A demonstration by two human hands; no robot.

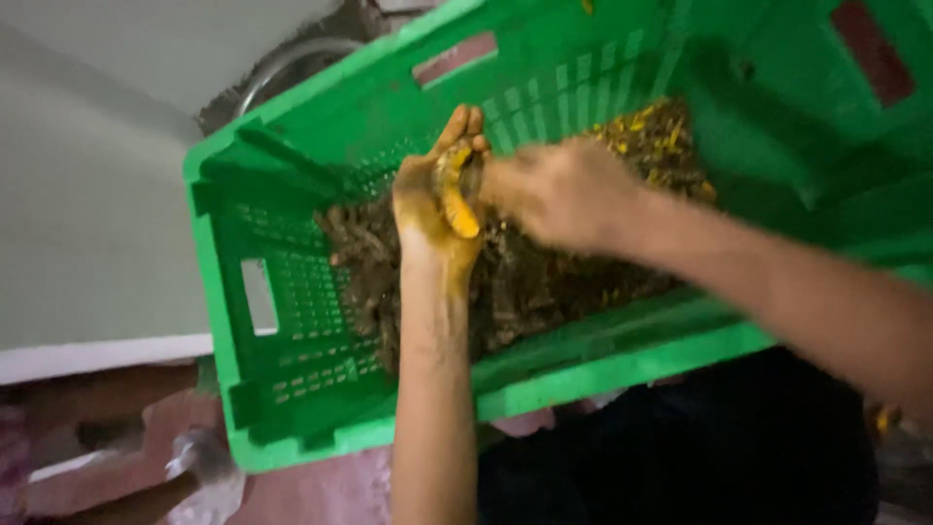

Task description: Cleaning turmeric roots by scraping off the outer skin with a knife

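Head view looks down on a yellow root piece [457, 199], knobbly and finger-shaped, like peeled turmeric, lying in the left hand [437, 209] above the middle of a green crate [292, 175]. That hand curls around it, palm and fingers stained deep yellow. The right hand [564, 190] meets it from the crate's right side, fingers pressed together at the root's upper end; whether they pinch the root or a tool I cannot tell, since the frame is blurred there.

I judge the root light, stiff and brittle at its knobs, and probably damp and slippery where the skin is off, so it is best held along its thicker middle rather than by a tip.

Under both hands, inside the crate, lies a heap of brown roots [525, 282], rough, earthy and tangled, with yellow scraps [646, 131] toward the far right corner. Crate walls are hard moulded plastic, slotted, with handle cutouts. Behind its far left corner a curved metal rim [282, 63] shows.
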